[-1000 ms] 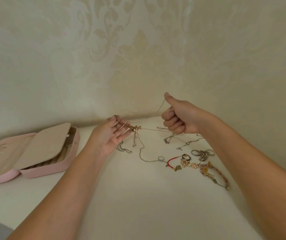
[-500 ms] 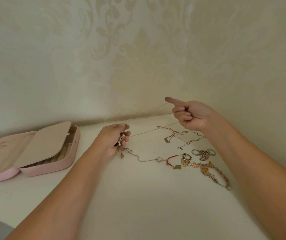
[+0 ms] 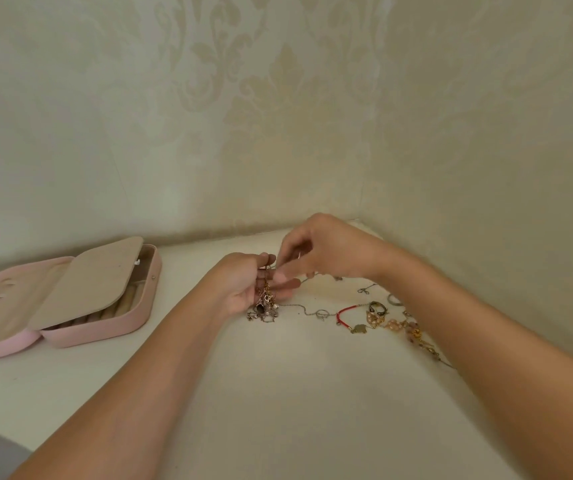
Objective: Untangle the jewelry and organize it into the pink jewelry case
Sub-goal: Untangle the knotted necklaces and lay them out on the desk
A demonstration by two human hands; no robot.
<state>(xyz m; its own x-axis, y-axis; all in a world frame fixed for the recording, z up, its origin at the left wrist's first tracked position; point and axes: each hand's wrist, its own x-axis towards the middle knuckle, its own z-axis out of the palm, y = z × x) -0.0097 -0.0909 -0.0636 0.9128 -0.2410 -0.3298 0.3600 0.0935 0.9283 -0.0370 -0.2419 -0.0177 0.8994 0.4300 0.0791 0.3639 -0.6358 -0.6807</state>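
Just the one head cam on my end, wide-angle, tilted forward and down at the table (image 3: pixel 278 410) from close up. It faces the wall (image 3: pixel 278 116) corner.

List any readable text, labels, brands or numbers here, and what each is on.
None readable.
Pink jewelry case: no logo or label visible.
Wallpaper: floral pattern only.
Charm cluster in the left hand and loose jewelry on the table: too small to show any engraving.
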